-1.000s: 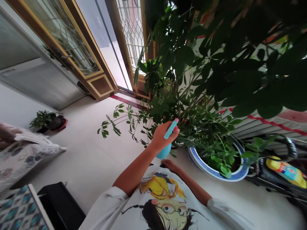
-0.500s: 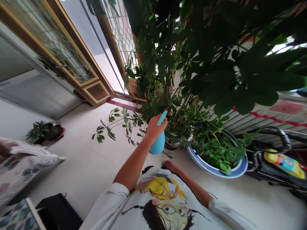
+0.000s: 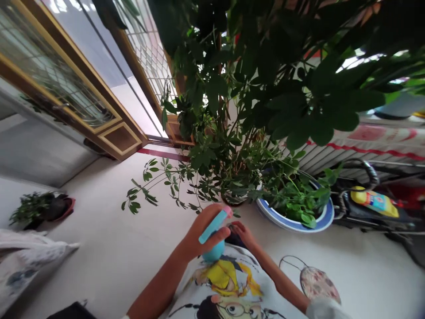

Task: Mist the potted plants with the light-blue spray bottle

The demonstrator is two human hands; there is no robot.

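Note:
My left hand [image 3: 209, 228] is wrapped round a light blue spray bottle [image 3: 214, 252] with a pink nozzle tip, held close in front of my shirt. The hand hides much of the bottle's neck. Just to the right of the bottle, my right hand [image 3: 241, 232] hangs with its fingers loosely apart and nothing visible in them. Beyond both hands stands a tall leafy plant [image 3: 229, 155], its lower branches spreading left over the floor. A blue-and-white rimmed pot [image 3: 295, 223] with bushy green leaves sits to the right of the hands.
A wood-framed glass door [image 3: 121, 139] stands at the upper left. A small potted plant [image 3: 29, 208] is at the left wall. At right are a yellow bottle [image 3: 375, 201] on a black rack and a round patterned thing [image 3: 318, 283] on the floor.
My left hand has drawn the spray bottle back from the leaves toward my body. My right hand has risen from beside my shirt to near the bottle. The view has shifted slightly.

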